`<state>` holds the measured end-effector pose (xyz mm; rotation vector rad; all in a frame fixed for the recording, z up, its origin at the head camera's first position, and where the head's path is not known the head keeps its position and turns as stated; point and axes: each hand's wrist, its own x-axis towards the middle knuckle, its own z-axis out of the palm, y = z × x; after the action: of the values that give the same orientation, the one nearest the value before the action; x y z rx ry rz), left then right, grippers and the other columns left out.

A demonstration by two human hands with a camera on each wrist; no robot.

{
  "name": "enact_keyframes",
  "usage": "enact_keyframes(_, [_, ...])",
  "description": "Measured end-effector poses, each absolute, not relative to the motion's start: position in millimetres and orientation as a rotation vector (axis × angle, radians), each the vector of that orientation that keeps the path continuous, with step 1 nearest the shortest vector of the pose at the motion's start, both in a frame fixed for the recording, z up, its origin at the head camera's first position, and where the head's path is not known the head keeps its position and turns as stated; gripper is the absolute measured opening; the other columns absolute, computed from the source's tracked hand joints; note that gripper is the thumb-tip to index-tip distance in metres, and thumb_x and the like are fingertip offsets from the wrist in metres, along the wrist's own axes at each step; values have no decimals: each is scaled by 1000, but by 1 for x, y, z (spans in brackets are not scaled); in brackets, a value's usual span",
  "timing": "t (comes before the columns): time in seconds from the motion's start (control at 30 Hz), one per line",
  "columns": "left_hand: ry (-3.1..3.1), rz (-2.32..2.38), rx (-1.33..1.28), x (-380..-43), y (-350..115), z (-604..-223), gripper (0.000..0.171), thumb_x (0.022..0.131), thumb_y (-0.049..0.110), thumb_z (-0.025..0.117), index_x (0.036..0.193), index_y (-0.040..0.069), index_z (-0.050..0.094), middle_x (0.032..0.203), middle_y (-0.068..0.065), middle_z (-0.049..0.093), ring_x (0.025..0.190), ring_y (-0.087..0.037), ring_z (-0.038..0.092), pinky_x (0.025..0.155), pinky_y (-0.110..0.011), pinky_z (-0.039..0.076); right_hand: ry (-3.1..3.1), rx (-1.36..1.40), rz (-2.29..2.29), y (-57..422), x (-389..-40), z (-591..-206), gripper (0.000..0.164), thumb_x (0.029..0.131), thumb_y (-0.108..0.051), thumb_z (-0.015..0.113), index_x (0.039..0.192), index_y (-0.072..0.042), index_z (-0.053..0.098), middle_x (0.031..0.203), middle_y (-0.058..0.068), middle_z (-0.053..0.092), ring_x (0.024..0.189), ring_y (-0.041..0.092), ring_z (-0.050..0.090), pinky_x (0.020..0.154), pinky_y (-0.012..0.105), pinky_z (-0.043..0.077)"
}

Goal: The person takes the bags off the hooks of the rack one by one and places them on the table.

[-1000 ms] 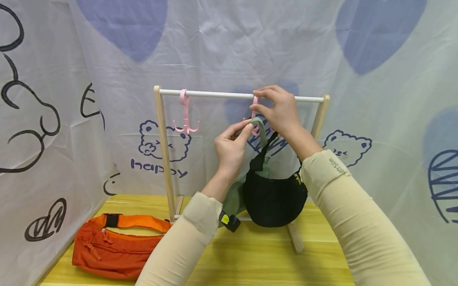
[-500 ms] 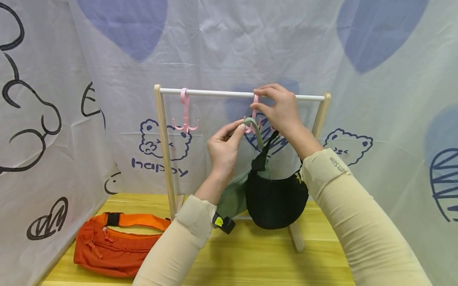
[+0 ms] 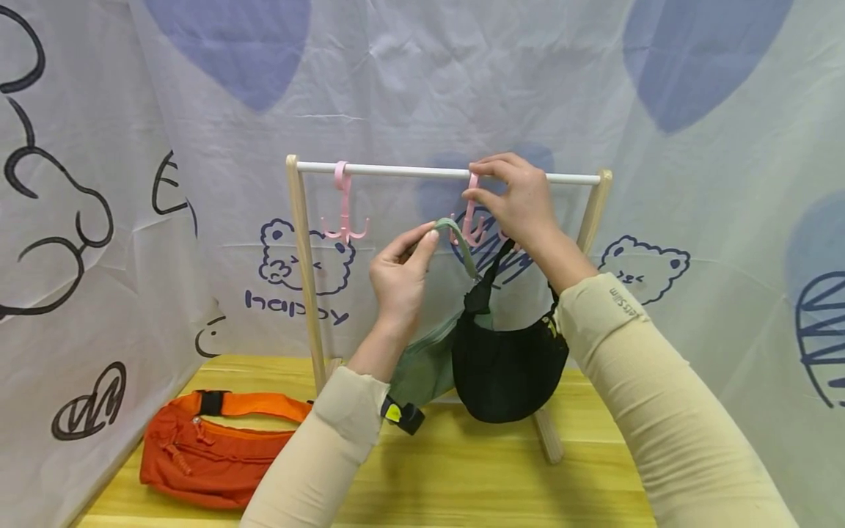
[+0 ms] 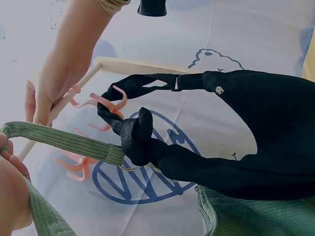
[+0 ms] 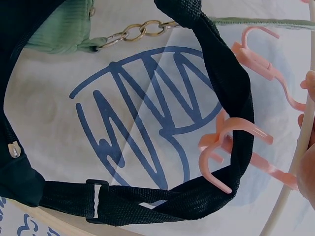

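Between thumb and fingers, my left hand pinches the strap of a green corduroy bag. The strap arches away from the pink hook, and a chain joins it to the bag in the right wrist view. My right hand pinches the top of the middle pink hook at the white rail. A black bag hangs by its twisted strap from another pink hook, mostly behind my right hand in the head view. The black bag partly covers the green one.
Another pink hook hangs at the left of the white rail, which wooden posts carry. An orange-red waist bag lies on the yellow wood-grain table at left. A printed cloth stands behind the rack.
My left hand has drawn the green strap left and slightly down, away from the middle hook, and the green bag has shifted left. My right hand stays at the hook.
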<state>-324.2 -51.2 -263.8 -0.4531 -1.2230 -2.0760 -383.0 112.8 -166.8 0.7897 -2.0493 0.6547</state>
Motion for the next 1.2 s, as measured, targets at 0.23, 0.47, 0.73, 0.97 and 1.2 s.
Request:
enact_keyframes(0.23, [-1211, -2070, -430, -323, -61, -266, 18, 92, 0, 77, 109, -7, 78, 93, 1, 79, 69, -4, 58, 61, -15, 48, -2074, 784, 648, 111, -383, -165, 44, 86, -24, 85, 125, -6, 75, 125, 11, 72, 119, 28, 66, 106, 42, 51])
enact_keyframes(0.47, [-1211, -2036, -432, -320, -73, -271, 18, 92, -4, 75, 108, -11, 76, 89, 5, 78, 66, -4, 58, 58, -15, 47, -2090, 786, 656, 109, -381, -165, 43, 88, -25, 85, 125, -6, 75, 126, 10, 72, 121, 28, 65, 108, 43, 49])
enact_keyframes(0.73, [-1238, -1994, -411, -316, -87, -274, 17, 92, -2, 77, 107, -9, 77, 92, 2, 79, 67, -3, 59, 57, -15, 46, -2059, 809, 636, 110, -385, -168, 41, 88, -23, 85, 124, -5, 75, 124, 13, 72, 121, 30, 65, 107, 47, 49])
enact_keyframes(0.97, [-1240, -1998, -420, -314, -94, -276, 15, 92, -2, 76, 106, -6, 79, 90, 5, 78, 66, -3, 58, 57, -14, 46, -2033, 839, 592, 112, -386, -168, 41, 89, -24, 84, 124, -5, 74, 124, 14, 72, 120, 33, 65, 105, 48, 51])
enact_keyframes(1.2, [-1234, -1980, -429, -310, -101, -275, 16, 92, -4, 76, 107, -8, 78, 89, 6, 78, 64, -3, 56, 57, -14, 46, -2049, 857, 563, 114, -386, -168, 44, 92, -23, 82, 130, -3, 71, 128, 14, 71, 124, 33, 63, 108, 49, 48])
